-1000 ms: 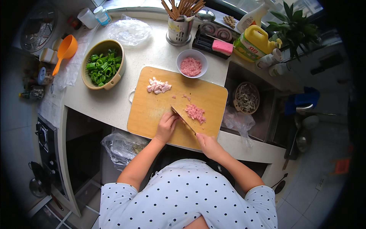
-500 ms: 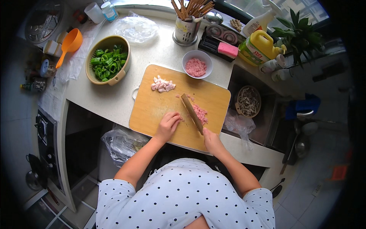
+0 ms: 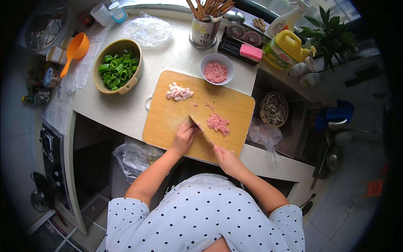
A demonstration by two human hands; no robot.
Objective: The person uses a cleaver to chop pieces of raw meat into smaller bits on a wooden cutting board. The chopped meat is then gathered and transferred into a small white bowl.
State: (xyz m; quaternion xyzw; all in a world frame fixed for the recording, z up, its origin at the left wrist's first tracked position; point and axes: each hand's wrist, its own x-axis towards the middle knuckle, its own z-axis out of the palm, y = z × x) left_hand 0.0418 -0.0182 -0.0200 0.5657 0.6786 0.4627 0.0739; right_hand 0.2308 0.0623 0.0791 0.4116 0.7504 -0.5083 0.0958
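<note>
A wooden cutting board (image 3: 168,122) lies in front of me on the counter. My right hand (image 3: 228,160) grips the handle of a cleaver (image 3: 203,132), whose blade slants up and left, seen nearly edge-on. Right beside the blade, my left hand (image 3: 183,137) has its fingers curled and pressed together at the board; a bit of pink meat shows by the fingertips, mostly hidden. Chopped pink meat (image 3: 218,124) forms a small pile right of the blade. Paler, fatty meat pieces (image 3: 179,92) sit at the board's far left. Beyond the board stands a white bowl (image 3: 228,63) of minced meat.
To the left is a beige basket (image 3: 138,75) of cut green peppers. An orange ladle (image 3: 77,47), a clear plastic bag (image 3: 149,30) and a chopstick holder (image 3: 204,32) stand farther off. At right, a sink (image 3: 294,126) holds a bowl of grey-white strips. A yellow jug (image 3: 285,50) stands behind.
The cleaver has moved left and toward me, away from the chopped pile and up against my left fingers. My left hand has stayed nearly in place.
</note>
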